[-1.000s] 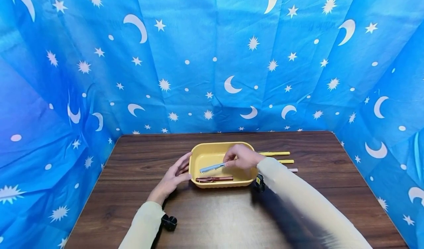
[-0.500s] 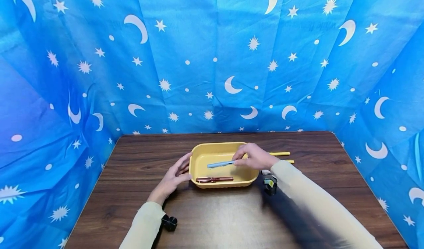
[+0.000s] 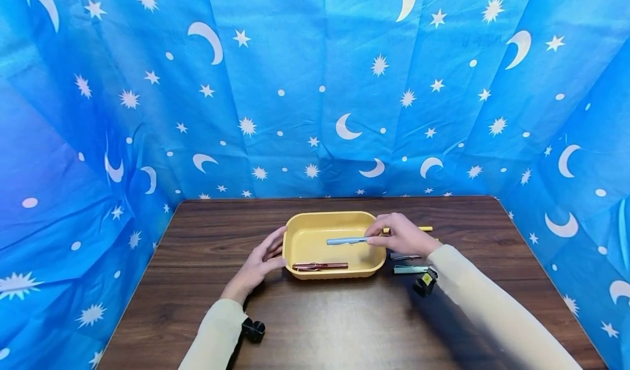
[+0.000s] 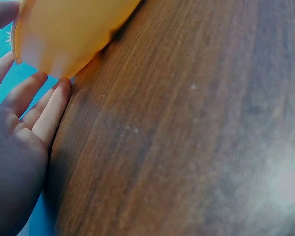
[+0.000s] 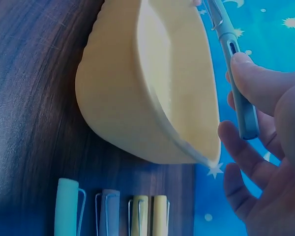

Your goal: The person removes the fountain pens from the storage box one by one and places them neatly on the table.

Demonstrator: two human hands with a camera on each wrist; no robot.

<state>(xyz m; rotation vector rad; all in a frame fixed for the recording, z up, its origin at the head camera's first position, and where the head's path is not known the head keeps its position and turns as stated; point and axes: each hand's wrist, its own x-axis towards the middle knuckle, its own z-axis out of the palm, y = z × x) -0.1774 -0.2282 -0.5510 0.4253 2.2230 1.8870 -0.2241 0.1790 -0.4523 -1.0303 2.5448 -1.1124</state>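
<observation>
My right hand [image 3: 401, 234] pinches a light blue pen [image 3: 339, 241] over the right part of a yellow plastic tray [image 3: 339, 275]. In the right wrist view, thumb and fingers grip the barrel of this capped pen [image 5: 245, 110], whose clip end points away; the other fingers are spread loosely below. My left hand [image 3: 261, 258] rests against the tray's left end, its fingers nearly straight. The left wrist view shows those fingertips touching the tray's outer wall [image 4: 69, 34]. Inside the tray, along its front side, lies a dark red pen [image 3: 320, 266].
Right of the tray several pens lie side by side: a mint one [image 5: 66, 206], a grey one [image 5: 109, 214] and two yellow ones, partly hidden by my right arm in the head view. The wooden table [image 3: 216, 222] meets a blue star-patterned cloth [image 3: 295, 140] behind and at the sides.
My right hand has moved right with the light blue pen, from over the tray's middle to its right rim. The pen has turned closer to level. The left hand stays at the tray.
</observation>
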